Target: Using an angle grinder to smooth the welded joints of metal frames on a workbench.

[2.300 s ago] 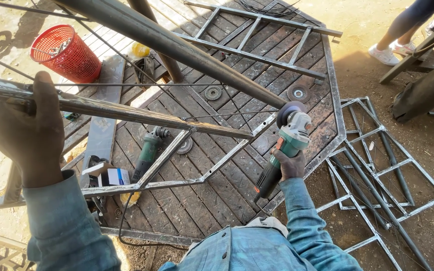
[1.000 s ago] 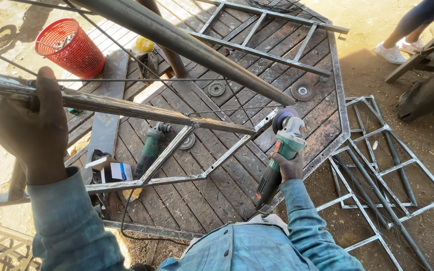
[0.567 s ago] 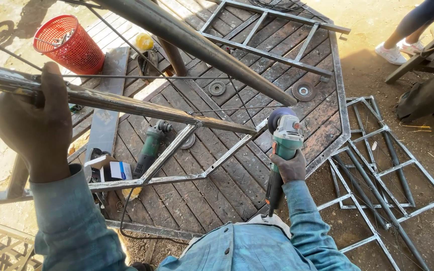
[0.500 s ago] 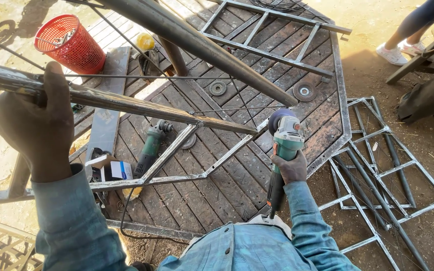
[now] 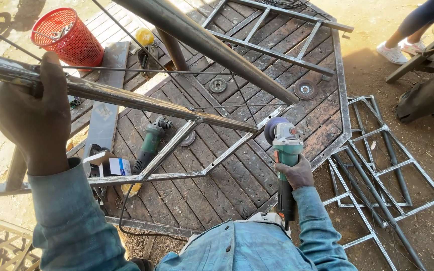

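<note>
Two hands busy: one steadies the bar, one brings the grinder in

Left hand (image 5: 33, 113) is wrapped tight round a rusty steel bar (image 5: 141, 103), fingers fully closed over it near its upper end. Right hand (image 5: 297, 173) is closed round the body of a green angle grinder (image 5: 285, 155), disc end pointing up, disc just beside the bar's lower tip, where it nears a thicker dark pipe (image 5: 212, 47). Cannot tell if the disc touches metal.

The bar slopes down from the left hand over a wooden plank platform (image 5: 217, 175) edged with a steel frame. A second green grinder (image 5: 151, 140) lies on the planks, loose discs (image 5: 305, 90) further off, a red mesh basket (image 5: 66, 40) at the far corner, and welded frames (image 5: 393, 170) on the dirt to the right. Someone else's legs (image 5: 413, 30) stand top right.

Judgement: to do it well, keep the left grip firm so the bar can't chatter, lay the disc on at a shallow angle with light pressure, and keep the cord and sleeve away from the wheel.
</note>
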